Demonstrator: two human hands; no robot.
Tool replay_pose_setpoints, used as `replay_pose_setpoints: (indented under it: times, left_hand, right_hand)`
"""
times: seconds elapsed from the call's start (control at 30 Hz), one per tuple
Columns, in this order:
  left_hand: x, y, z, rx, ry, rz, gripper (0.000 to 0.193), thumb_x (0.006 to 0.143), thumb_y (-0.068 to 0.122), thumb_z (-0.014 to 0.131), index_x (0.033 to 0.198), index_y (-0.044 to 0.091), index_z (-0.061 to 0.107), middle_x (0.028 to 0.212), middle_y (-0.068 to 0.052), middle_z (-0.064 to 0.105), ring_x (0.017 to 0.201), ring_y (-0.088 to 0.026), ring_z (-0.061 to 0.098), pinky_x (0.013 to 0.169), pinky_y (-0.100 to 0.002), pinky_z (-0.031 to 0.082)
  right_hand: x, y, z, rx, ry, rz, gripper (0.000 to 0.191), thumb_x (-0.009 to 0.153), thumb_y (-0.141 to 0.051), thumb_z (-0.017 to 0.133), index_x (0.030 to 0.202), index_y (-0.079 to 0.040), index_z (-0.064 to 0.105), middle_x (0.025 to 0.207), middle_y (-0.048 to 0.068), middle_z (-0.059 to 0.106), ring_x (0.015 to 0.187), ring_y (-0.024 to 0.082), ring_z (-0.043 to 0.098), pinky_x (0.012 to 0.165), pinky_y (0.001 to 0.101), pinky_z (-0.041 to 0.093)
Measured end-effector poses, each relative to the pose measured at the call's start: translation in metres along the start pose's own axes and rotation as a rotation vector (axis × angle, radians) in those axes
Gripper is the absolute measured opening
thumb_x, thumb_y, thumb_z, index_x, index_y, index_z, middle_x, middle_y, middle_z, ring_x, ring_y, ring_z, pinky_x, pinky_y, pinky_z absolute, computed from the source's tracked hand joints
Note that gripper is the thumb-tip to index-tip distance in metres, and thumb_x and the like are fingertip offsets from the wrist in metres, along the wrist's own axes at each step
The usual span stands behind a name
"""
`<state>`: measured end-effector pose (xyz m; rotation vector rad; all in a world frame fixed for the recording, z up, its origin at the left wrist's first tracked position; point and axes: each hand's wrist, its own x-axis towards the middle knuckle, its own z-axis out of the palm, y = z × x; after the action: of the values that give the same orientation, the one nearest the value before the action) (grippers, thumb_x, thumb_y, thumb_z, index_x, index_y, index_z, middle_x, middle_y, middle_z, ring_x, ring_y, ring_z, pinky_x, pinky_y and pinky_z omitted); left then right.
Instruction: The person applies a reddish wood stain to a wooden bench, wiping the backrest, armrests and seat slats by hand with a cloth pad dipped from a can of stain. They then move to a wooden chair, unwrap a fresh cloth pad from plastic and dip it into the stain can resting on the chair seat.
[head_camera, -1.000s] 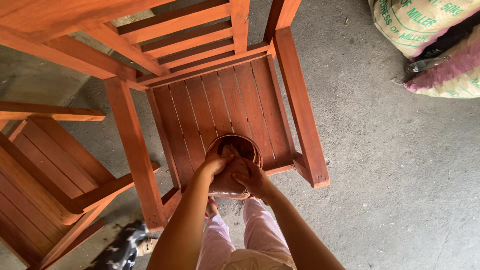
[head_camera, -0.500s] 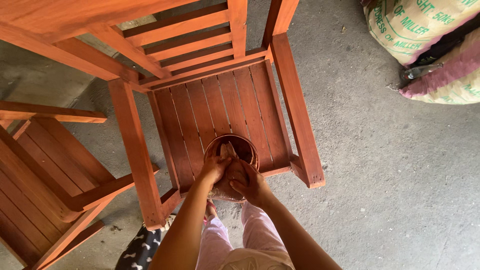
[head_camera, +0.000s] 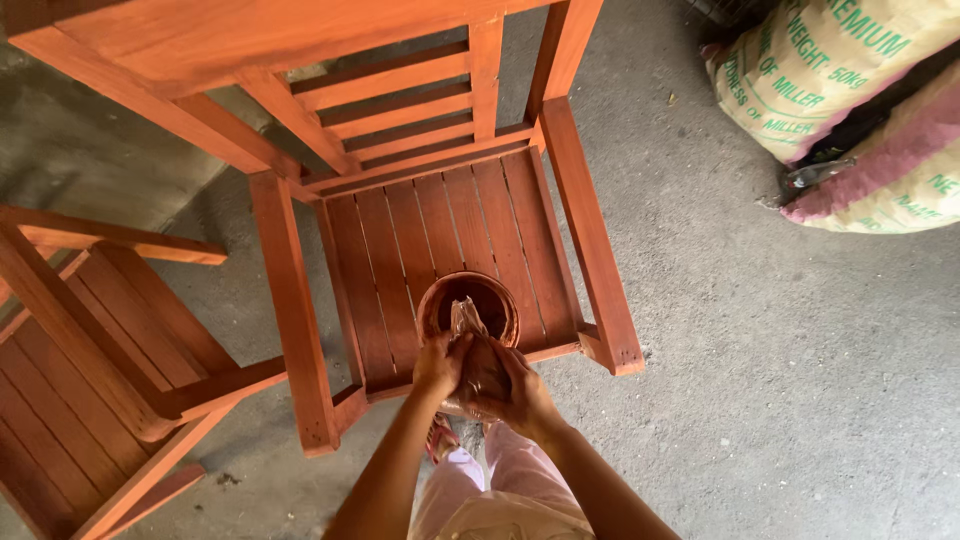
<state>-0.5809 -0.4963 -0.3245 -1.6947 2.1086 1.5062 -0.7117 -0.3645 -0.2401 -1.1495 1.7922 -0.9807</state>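
Observation:
A round brown container (head_camera: 437, 299) stands on the slatted seat of a reddish wooden chair (head_camera: 390, 240), near the seat's front edge. Both hands are pressed together over its near rim around a crumpled brownish cloth or bag (head_camera: 474, 350). My left hand (head_camera: 437, 364) grips that bundle from the left. My right hand (head_camera: 518, 392) wraps it from the right and below. A twisted end of the bundle sticks up over the container's opening. What lies inside the container is hidden.
A second wooden chair (head_camera: 90, 350) stands at the left. Large printed sacks (head_camera: 830, 70) lie at the top right on the grey concrete floor (head_camera: 760, 380). My legs in light pink trousers (head_camera: 500, 480) are below the hands.
The view has shifted slightly. My hands have stayed at the container's near rim, kneading the bundle; its twisted end now stands higher over the opening.

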Motion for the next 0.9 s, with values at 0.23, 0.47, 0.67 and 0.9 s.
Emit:
replay_pose_setpoints:
  times: [0.23,0.47,0.67,0.9]
  left_hand:
    - [-0.039,0.038,-0.021,-0.053,0.218,0.26,0.034,0.098,0.041,0.064,0.108,0.009,0.072,0.099,-0.021,0.074,0.093,-0.042,0.071,0.08,-0.046,0.055]
    - [-0.1,0.105,-0.104,-0.267,0.419,0.747,0.028,0.095,0.026,0.063,0.116,0.008,0.069,0.112,-0.018,0.072,0.097,-0.041,0.069,0.075,-0.044,0.056]
    - [-0.116,0.141,-0.156,-0.127,0.529,0.845,0.016,0.092,0.023,0.072,0.095,0.008,0.071,0.09,-0.014,0.072,0.08,-0.038,0.068,0.064,-0.044,0.053]
    - [-0.118,0.164,-0.188,-0.244,0.652,1.048,0.013,0.091,0.018,0.071,0.087,0.006,0.067,0.083,-0.014,0.068,0.078,-0.036,0.066,0.066,-0.043,0.051]
  right_hand:
    - [-0.018,-0.036,-0.011,-0.098,0.104,-0.018,0.102,0.064,-0.034,0.095,0.149,-0.007,0.045,0.125,0.017,0.065,0.114,0.035,0.066,0.095,0.0428,0.055]
    - [-0.018,-0.091,-0.009,-0.155,0.354,-0.352,0.097,0.065,-0.026,0.096,0.143,-0.003,0.044,0.133,0.022,0.06,0.123,0.04,0.06,0.1,0.0462,0.051]
    - [-0.007,-0.159,-0.026,-0.067,0.36,-0.352,0.099,0.064,-0.029,0.095,0.143,-0.005,0.039,0.135,0.019,0.06,0.123,0.033,0.063,0.099,0.041,0.054]
    - [0.002,-0.259,-0.069,-0.241,0.536,-0.628,0.051,0.089,-0.01,0.08,0.135,-0.001,0.059,0.135,0.018,0.062,0.125,0.036,0.063,0.103,0.0426,0.05]
